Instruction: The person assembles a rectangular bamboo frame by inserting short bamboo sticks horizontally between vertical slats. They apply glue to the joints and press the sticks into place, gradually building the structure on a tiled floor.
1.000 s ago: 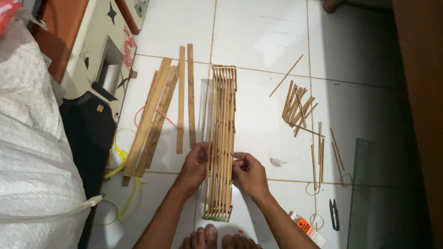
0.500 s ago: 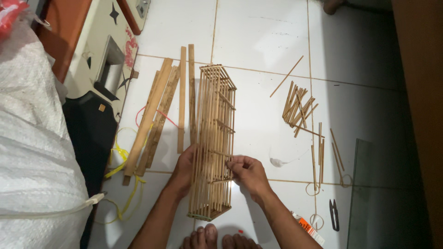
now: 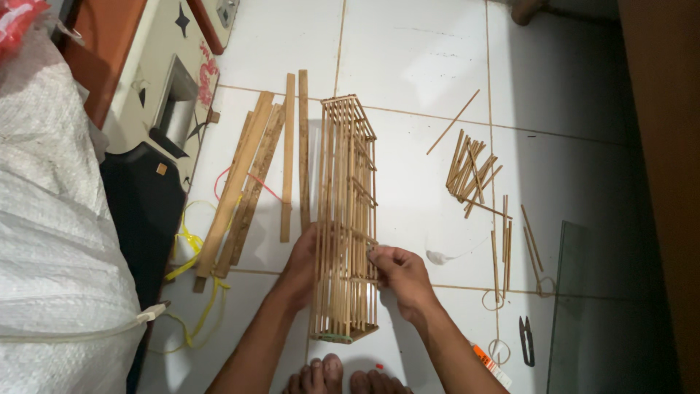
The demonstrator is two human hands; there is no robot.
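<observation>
While upright, bamboo cage [image 3: 345, 219] sits between fingers [image 3: 373, 253].

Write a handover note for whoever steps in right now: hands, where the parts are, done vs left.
Left hand: against the left side of the bamboo cage, steadying it.
Right hand: fingertips pinching at a slat on the cage's right side, near the lower end.
Cage: long slatted frame lying on the white tile floor, lengthwise away from the person, near end just above the feet.
Spares: flat bamboo strips left of the cage; thin sticks to the right; small snips at lower right.
Done: frame looks largely assembled.
Left: cannot tell which slats are missing; loose sticks remain unused.
</observation>
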